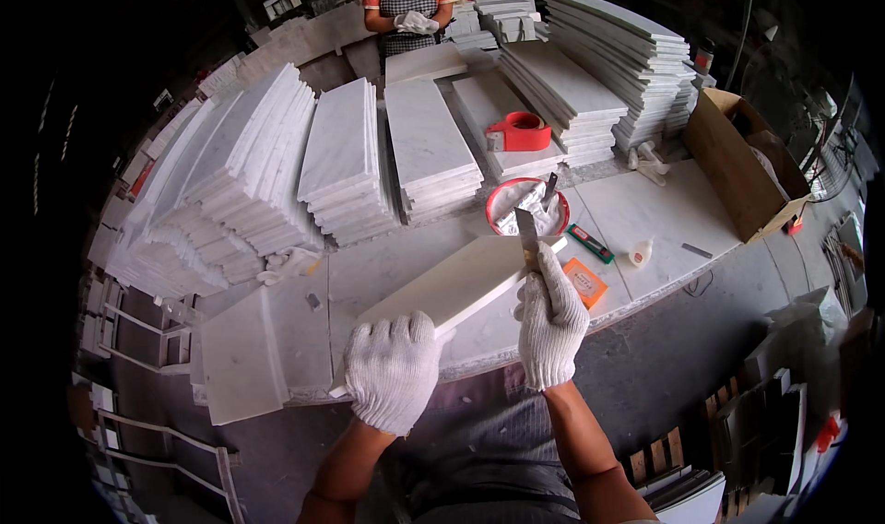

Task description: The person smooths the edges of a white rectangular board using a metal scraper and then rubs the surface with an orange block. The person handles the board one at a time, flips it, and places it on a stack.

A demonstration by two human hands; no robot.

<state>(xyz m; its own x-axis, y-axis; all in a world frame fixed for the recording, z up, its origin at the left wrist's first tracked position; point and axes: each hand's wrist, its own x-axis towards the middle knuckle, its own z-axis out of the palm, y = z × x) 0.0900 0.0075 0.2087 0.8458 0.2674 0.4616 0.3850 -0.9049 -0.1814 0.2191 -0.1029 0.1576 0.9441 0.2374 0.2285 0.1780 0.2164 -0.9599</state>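
My left hand (392,367), in a white knitted glove, grips the near left end of a white marble slab (452,282), which is tilted above the stone worktop (364,280). My right hand (553,326), gloved the same way, is closed round a putty knife (527,232), its flat metal blade pointing up beside the slab's right-hand edge. Just beyond the slab sits a red-rimmed bowl (493,201) of white paste with another spatula (550,188) in it. An orange box (584,282), a green utility knife (591,244) and a small white bottle (641,252) lie right of my right hand.
Stacks of marble slabs (429,137) line the worktop's far side. A red tape dispenser (521,134) rests on one. A cardboard box (737,164) stands at the right. A loose slab (241,358) overhangs the left front edge. Across the stacks stands a person in a checked apron (408,8).
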